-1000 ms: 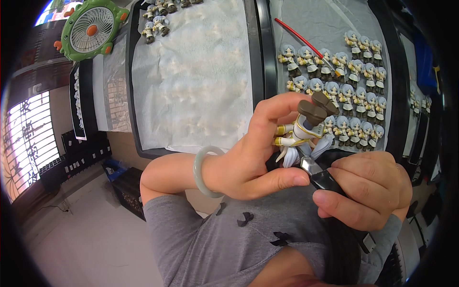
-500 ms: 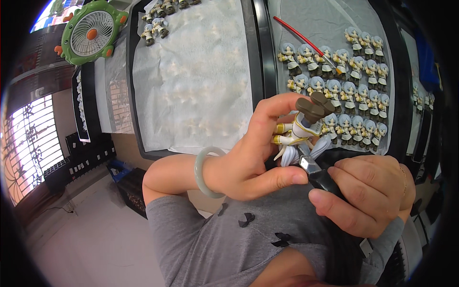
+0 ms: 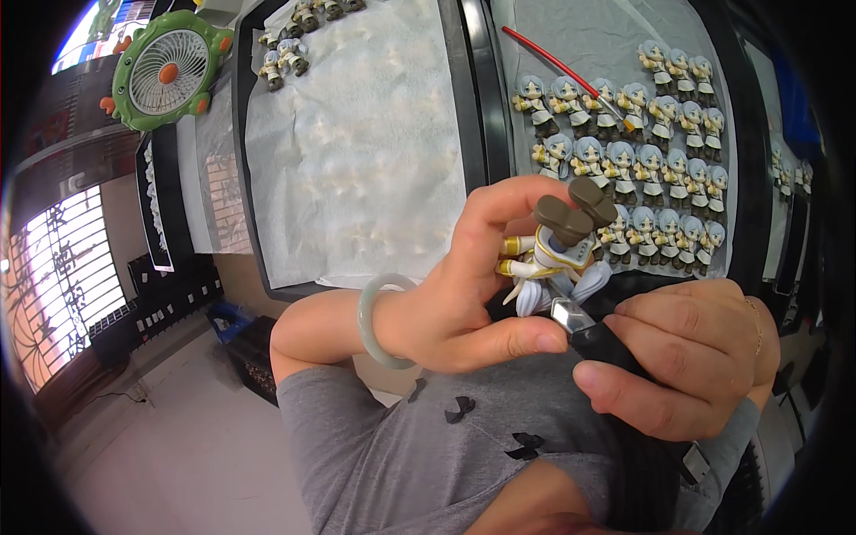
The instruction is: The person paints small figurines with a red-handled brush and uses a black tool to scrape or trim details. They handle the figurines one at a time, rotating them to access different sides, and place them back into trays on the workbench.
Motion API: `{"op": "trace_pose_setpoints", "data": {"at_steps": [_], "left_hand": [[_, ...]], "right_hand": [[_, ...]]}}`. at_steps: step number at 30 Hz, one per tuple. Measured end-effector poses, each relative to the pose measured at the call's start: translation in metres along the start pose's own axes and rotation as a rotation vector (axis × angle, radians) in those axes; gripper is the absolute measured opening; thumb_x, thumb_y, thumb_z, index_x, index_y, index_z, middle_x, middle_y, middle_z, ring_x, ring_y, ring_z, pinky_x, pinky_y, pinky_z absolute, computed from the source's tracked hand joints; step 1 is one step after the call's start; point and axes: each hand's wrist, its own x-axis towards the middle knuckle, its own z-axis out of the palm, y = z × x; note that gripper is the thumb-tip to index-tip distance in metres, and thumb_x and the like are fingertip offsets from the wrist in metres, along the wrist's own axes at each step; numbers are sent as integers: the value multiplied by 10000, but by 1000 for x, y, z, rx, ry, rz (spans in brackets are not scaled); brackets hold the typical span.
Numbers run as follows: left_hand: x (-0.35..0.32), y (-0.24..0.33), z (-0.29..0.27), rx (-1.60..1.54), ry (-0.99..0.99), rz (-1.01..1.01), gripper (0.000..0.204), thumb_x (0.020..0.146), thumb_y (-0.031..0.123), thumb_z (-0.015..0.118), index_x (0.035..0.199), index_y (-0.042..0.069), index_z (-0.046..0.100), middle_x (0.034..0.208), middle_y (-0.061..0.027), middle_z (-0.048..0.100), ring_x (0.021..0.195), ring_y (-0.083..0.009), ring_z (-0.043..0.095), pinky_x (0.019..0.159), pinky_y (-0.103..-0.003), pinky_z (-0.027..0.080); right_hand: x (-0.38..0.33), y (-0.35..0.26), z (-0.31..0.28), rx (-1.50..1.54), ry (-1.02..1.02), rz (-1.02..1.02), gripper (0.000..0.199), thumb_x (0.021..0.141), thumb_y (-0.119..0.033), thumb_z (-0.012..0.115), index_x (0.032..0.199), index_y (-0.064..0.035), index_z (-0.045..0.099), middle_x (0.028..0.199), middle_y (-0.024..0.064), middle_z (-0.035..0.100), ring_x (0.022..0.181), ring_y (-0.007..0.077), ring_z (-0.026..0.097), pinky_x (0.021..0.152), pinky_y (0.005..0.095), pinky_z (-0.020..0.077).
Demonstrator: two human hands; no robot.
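Left hand (image 3: 450, 312): I'm holding a figure (image 3: 551, 257), boots up.
Right hand (image 3: 687, 357): I'm gripping a black tool (image 3: 610, 346) beside it.
Brush (image 3: 568, 70): lying across other figures (image 3: 634, 96).

Paper-lined tray (image 3: 749, 178): figurines (image 3: 650, 167), 1 red brush (image 3: 555, 63)

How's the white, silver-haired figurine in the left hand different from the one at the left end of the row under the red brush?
The held figurine is in the left hand; the row figurine lies on the paper-lined tray. The held figurine's boots are above its hair in the picture; the row figurine's are below. The held figurine's face is hidden; the row figurine's shows. Both have pale hair and brown boots.
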Motion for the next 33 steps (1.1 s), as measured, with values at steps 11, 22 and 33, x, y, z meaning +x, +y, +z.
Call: {"op": "trace_pose_setpoints", "data": {"at_steps": [11,22,33], "left_hand": [[0,-1,1,-63,14,-48,797,750,265,641,1262,-1,90,796,-189,505,668,-199,516,555,-292,409],[-1,-2,-3,81,-35,20,766,774,283,610,1256,-18,97,830,-188,499,684,-217,523,570,-305,418],[1,1,-8,5,-142,-14,726,786,244,604,1252,-23,116,1215,-170,317,1087,-215,402,888,-339,355]], "right_hand": [[-2,0,3,-17,38,-2,228,582,-143,584,809,-127,600,607,29,536,497,137,546,344,201,381],[-5,0,5,22,69,9,238,560,-143,570,793,-108,608,588,38,529,486,144,538,344,199,377],[-4,-1,1,-35,9,0,265,568,-149,569,825,-99,607,591,39,529,487,127,528,361,197,366]]}}
